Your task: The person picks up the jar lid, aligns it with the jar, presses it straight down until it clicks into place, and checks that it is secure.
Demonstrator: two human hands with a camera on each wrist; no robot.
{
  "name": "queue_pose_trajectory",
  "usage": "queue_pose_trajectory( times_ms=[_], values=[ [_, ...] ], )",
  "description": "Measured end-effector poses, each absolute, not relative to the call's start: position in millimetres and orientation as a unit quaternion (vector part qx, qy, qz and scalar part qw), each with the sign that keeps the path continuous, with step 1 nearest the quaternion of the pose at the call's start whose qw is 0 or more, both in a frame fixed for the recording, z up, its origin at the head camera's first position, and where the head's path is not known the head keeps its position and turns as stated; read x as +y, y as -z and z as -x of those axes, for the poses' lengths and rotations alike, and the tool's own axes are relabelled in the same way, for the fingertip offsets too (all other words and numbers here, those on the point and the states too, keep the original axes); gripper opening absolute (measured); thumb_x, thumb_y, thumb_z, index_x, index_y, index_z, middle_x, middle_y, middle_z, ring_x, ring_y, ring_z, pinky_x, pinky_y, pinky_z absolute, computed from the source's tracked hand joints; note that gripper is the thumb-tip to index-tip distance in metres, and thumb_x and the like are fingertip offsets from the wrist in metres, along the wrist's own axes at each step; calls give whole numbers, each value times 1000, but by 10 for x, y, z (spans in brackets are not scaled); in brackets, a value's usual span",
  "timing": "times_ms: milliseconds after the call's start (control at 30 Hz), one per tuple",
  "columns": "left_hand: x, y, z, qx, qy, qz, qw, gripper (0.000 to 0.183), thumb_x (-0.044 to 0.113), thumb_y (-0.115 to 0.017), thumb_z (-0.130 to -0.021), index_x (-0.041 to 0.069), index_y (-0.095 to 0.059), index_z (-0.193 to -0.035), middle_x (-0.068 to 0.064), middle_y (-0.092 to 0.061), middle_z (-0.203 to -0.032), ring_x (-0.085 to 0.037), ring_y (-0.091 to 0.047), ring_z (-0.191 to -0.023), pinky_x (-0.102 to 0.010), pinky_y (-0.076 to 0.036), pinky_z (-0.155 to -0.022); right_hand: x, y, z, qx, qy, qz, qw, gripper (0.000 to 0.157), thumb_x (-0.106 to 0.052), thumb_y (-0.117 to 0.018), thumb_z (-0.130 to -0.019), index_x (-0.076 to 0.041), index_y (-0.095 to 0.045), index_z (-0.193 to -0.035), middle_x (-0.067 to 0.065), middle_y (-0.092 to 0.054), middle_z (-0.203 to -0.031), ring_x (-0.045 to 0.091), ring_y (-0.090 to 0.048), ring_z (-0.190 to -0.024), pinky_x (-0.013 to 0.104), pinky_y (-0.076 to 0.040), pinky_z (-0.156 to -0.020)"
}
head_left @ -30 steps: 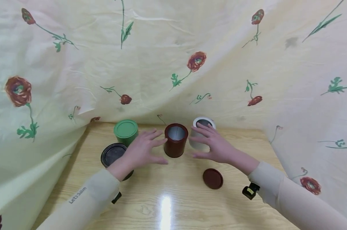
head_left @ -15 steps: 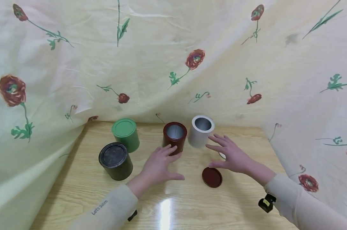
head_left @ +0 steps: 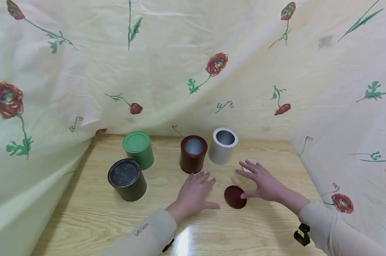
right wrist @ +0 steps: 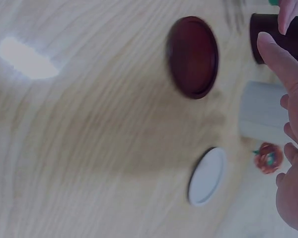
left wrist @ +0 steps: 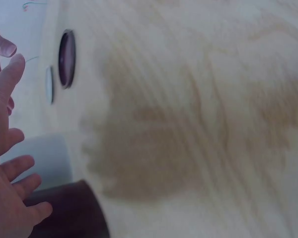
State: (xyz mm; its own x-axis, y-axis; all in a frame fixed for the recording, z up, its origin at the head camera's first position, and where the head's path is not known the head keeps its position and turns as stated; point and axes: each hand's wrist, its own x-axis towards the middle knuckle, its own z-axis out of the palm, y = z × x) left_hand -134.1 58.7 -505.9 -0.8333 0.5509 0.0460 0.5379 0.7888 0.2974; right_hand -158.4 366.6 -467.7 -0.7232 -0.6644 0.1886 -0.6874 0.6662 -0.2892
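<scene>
My left hand [head_left: 196, 193] hovers over the table with spread fingers, in front of the open dark red tin [head_left: 193, 161] and left of its round lid. My right hand [head_left: 263, 181], fingers also spread and holding nothing, is above the dark red lid [head_left: 233, 197] and the white lid [head_left: 246, 170], overlapping both in the head view. In the right wrist view the dark red lid [right wrist: 192, 57] and the white lid [right wrist: 207, 176] lie apart on the wood. Beside the dark red tin stands a lidless white tin [head_left: 221, 152], its metal inside showing.
On the left stand a green tin [head_left: 139, 153] and, nearer, a black tin [head_left: 128, 181], both with lids on. A flowered cloth [head_left: 167, 71] hangs behind and along both sides of the wooden table [head_left: 93, 213]. Light glares off the table's front.
My left hand has moved right, away from the black and green tins and past the dark red tin. My right hand has drawn back from the white tin, rightward over the lids.
</scene>
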Motion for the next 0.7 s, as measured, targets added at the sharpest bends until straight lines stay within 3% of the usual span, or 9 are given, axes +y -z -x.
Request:
queue_pose_trajectory(
  times_ms=[367,700],
  values=[
    [879,5369,1354,950,-124,-287,14,98,82,-72,-82,27,-52,-160,-4,-44,-168,-27,-39,-157,-56,-33,-126,3856,5047,1514,-916,-177,-359,16,89,-46,-99,-69,-4,-68,-141,32,-54,-152,60,-45,-139,84,-35,-104],
    [1018,5526,1409,957,-94,-273,16,102,87,-68,-80,30,-50,-162,-3,-41,-171,-25,-34,-160,-55,-30,-128,3958,5278,1475,-917,-183,-354,21,85,-42,-98,-70,-3,-69,-140,32,-54,-152,62,-44,-138,84,-35,-103]
  ],
)
